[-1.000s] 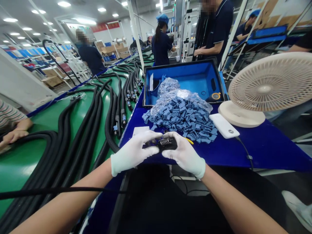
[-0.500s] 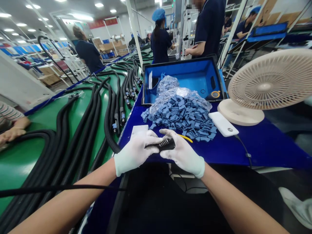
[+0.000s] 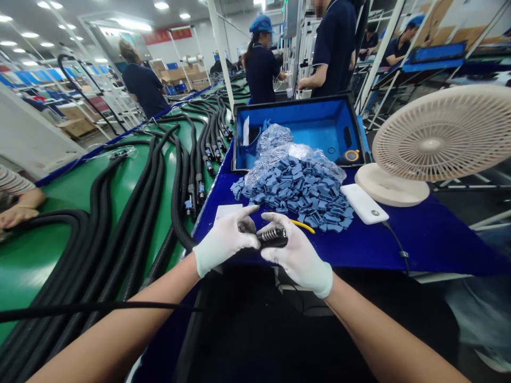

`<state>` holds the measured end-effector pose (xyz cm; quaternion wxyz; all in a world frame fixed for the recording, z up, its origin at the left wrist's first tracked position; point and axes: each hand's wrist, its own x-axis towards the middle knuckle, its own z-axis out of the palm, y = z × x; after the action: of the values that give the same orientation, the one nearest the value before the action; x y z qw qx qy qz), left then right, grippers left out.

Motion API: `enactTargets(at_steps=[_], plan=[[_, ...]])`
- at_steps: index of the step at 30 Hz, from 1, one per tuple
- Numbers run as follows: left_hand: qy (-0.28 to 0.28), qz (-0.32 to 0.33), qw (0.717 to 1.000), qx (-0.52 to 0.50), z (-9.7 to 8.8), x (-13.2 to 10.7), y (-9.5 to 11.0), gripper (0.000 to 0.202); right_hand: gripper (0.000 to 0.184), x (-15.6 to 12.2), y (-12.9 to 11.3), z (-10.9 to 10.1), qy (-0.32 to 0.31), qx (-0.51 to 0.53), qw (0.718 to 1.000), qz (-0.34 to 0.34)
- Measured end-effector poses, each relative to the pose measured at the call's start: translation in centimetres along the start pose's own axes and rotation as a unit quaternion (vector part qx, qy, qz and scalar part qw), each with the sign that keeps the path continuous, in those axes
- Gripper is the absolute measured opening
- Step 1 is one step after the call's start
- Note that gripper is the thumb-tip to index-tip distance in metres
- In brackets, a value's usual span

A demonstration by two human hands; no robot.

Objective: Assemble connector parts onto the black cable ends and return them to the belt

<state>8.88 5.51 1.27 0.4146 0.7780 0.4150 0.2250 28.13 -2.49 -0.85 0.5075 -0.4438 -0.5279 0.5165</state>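
Note:
Both of my hands wear white gloves. My left hand (image 3: 225, 234) curls around a black corrugated hose (image 3: 179, 226) that comes in from the left, its index finger raised. My right hand (image 3: 295, 250) grips the hose's black end fitting (image 3: 273, 238), which shows pale, shiny ribs on top, between thumb and fingers. What lies inside the left palm is hidden. Just beyond my hands lie a white card (image 3: 227, 210) and a yellow curved handle (image 3: 303, 226), partly covered by the right hand. A heap of small blue clips (image 3: 295, 186) spreads behind them.
Behind the heap stands a blue bin (image 3: 315, 114) with a black rim. A fan (image 3: 435, 143) and a white power bank (image 3: 364, 204) with a cable are at right. Black hoses cover the green table (image 3: 67, 260) at left, where a co-worker's hand (image 3: 18, 215) rests.
My left index finger has lifted and the left hand has opened slightly, uncovering more of its inner side. The ribbed fitting has turned a little; the right hand keeps its grip.

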Motion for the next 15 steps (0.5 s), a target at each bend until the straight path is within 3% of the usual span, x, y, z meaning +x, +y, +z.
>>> enactTargets(at_steps=[3, 4, 6, 7, 9, 11, 12, 13, 14, 15], plan=[[0.13, 0.028, 0.988, 0.076, 0.9, -2.5, 0.3, 0.038, 0.047, 0.0, 0.3, 0.3, 0.069, 0.004, 0.997, -0.019], [0.134, 0.013, 0.989, 0.064, 1.3, -3.4, 0.2, 0.024, 0.042, -0.2, 0.3, 0.7, 0.1, 0.017, 0.994, -0.029], [0.12, -0.064, 0.988, -0.077, 2.0, -5.0, -0.3, 0.024, 0.038, -0.9, 0.5, 1.8, 0.144, 0.058, 0.987, -0.043], [0.132, -0.103, 0.967, -0.194, 2.1, -5.5, -0.6, 0.027, 0.04, -1.3, 0.6, 2.4, 0.138, 0.074, 0.987, -0.045], [0.207, -0.139, 0.868, -0.429, 1.8, -6.0, -1.2, 0.03, 0.046, -1.8, 0.9, 3.1, 0.028, 0.059, 0.997, -0.05], [0.29, -0.122, 0.776, -0.547, 0.8, -5.9, -1.4, 0.024, 0.037, -1.2, 1.2, 2.6, -0.098, -0.044, 0.992, -0.072], [0.315, -0.106, 0.762, -0.556, 0.0, -5.7, -1.3, 0.021, 0.029, -0.5, 1.3, 1.7, -0.116, -0.143, 0.979, -0.081], [0.33, -0.088, 0.769, -0.541, -0.8, -5.6, -1.1, 0.019, 0.019, 0.5, 1.4, 0.6, -0.095, -0.251, 0.959, -0.091], [0.338, -0.066, 0.788, -0.511, -1.5, -5.4, -0.8, 0.018, 0.019, 1.7, 1.5, -0.7, -0.031, -0.379, 0.921, -0.084], [0.343, -0.044, 0.81, -0.474, -2.3, -5.1, -0.5, 0.018, 0.022, 3.0, 1.7, -1.9, 0.01, -0.509, 0.858, -0.06]])
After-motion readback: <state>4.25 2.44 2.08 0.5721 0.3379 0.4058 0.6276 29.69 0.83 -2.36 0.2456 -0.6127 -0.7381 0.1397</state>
